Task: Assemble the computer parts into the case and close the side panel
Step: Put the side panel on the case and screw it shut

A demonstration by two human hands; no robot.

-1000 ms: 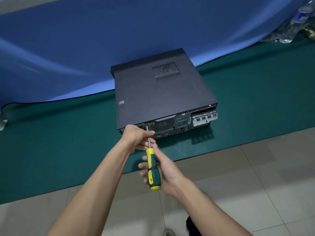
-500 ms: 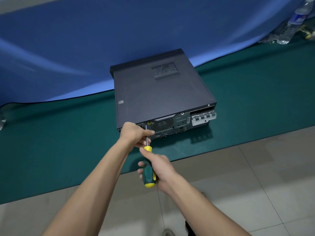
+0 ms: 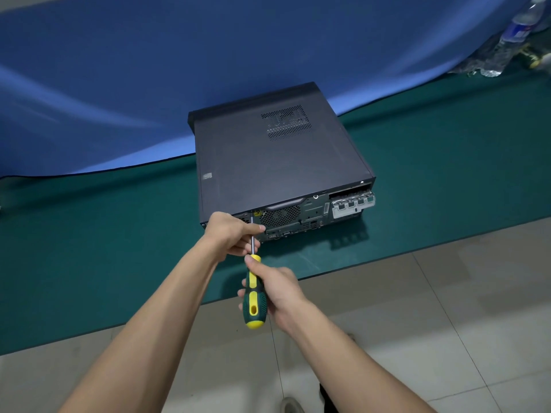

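Observation:
A dark grey computer case (image 3: pixel 277 162) lies flat on the green mat (image 3: pixel 447 180), its side panel on top and closed, its rear face with vents and ports turned toward me. My right hand (image 3: pixel 277 290) grips the green-and-yellow handle of a screwdriver (image 3: pixel 252 296). The metal shaft runs up to the top left corner of the rear face, where the tip is hidden. My left hand (image 3: pixel 234 234) pinches the shaft close to the case.
A blue cloth (image 3: pixel 149 70) rises behind the case. Plastic bottles (image 3: pixel 512 40) lie at the far right on the mat. Beige floor tiles (image 3: pixel 417 323) run in front of the mat's edge, and a shoe tip (image 3: pixel 290 405) shows at the bottom.
My right hand has turned the screwdriver handle, so more of the yellow and green grip faces me now. The left hand stays on the shaft, and the case has not moved.

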